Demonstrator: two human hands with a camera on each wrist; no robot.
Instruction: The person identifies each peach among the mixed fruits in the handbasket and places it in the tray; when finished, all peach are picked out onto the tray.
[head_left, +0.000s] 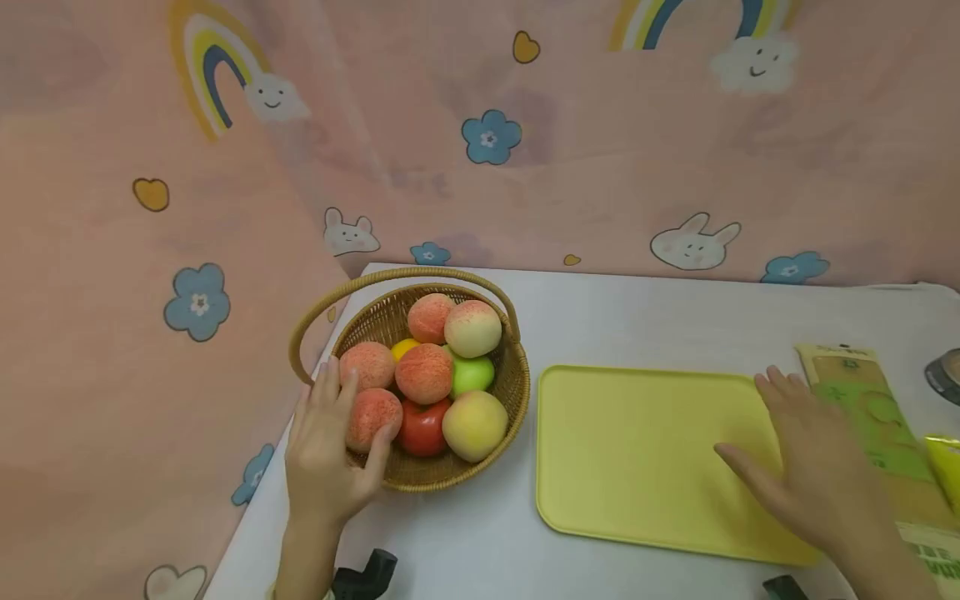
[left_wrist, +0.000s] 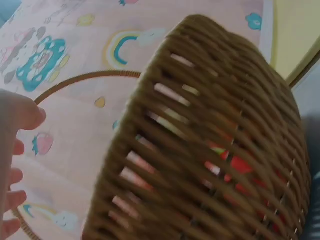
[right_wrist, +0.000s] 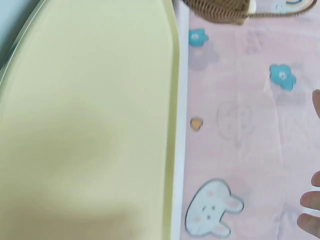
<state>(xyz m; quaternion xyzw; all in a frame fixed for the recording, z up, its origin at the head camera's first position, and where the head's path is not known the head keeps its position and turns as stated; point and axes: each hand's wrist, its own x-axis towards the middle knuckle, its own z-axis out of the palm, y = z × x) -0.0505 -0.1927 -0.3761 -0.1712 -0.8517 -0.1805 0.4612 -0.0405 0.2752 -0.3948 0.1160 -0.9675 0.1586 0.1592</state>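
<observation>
A wicker basket (head_left: 517, 383) with an arched handle (head_left: 405, 273) stands at the table's left, filled with several fruits. Among them are peaches (head_left: 425, 374), a red fruit (head_left: 423, 428), a green fruit (head_left: 472, 375) and a yellow one (head_left: 475, 426). My left hand (head_left: 326, 454) hovers at the basket's left side, fingers extended and thumb spread, gripping nothing. The left wrist view shows the thumb (left_wrist: 25, 112) apart from the woven wall (left_wrist: 200, 130). Above the right end of a yellow tray (head_left: 637, 458), my right hand (head_left: 813, 467) is spread and holds nothing.
Right of the tray lies a green-and-brown flat package (head_left: 862, 400), partly behind my right hand. A yellow packet (head_left: 947, 467) and a dark round object (head_left: 945, 375) sit at the far right. A patterned pink curtain (head_left: 420, 200) hangs behind and left of the white table (head_left: 600, 321).
</observation>
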